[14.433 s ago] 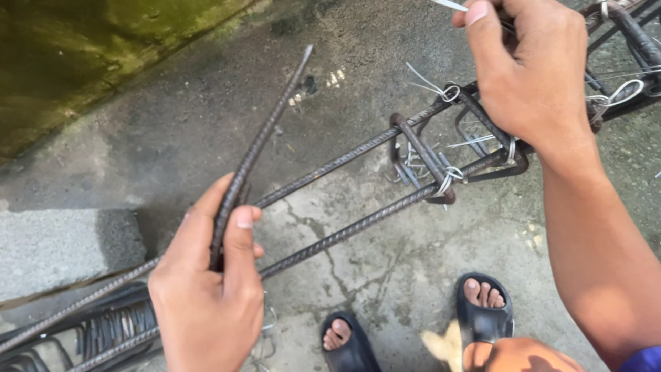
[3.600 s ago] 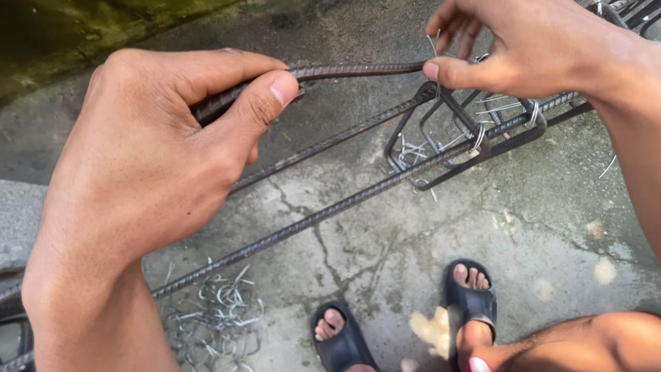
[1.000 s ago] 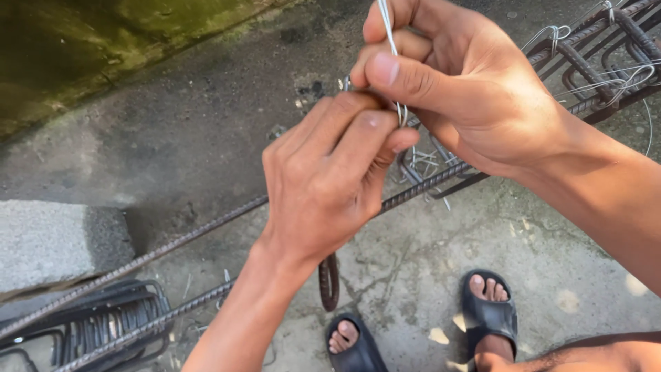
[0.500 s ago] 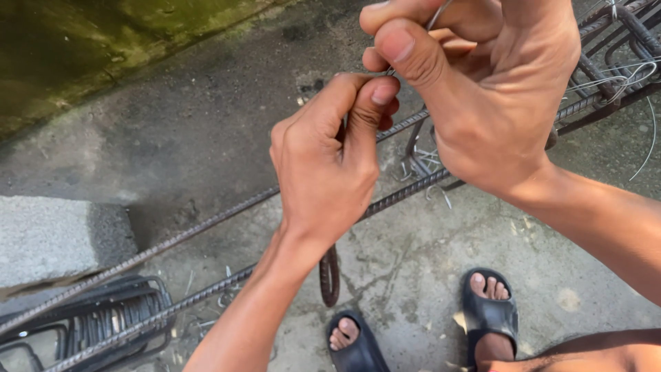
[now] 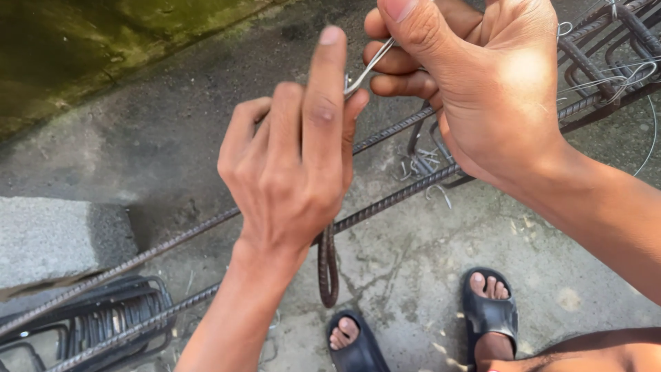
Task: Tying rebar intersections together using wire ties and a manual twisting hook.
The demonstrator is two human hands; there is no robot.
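My left hand (image 5: 296, 165) is at the centre, back toward me, index finger pointing up. It grips a dark bent rebar stirrup (image 5: 328, 265) that hangs below the palm against the long ribbed rebar (image 5: 392, 200). Its thumb and fingertips touch a thin silver tie wire (image 5: 368, 67). My right hand (image 5: 482, 89) is at the upper right, its fingers curled and pinching the other end of that wire. The two hands nearly touch above the bars.
A second long rebar (image 5: 172, 241) runs parallel. Wire-tied stirrups (image 5: 606, 62) sit on the bars at the upper right. Loose stirrups (image 5: 103, 324) are stacked at the lower left beside a concrete block (image 5: 55, 241). My feet in black sandals (image 5: 487, 310) stand on cracked concrete.
Both hands have come up closer to the camera. My left index finger has straightened upward, and the wire now shows between the two hands.
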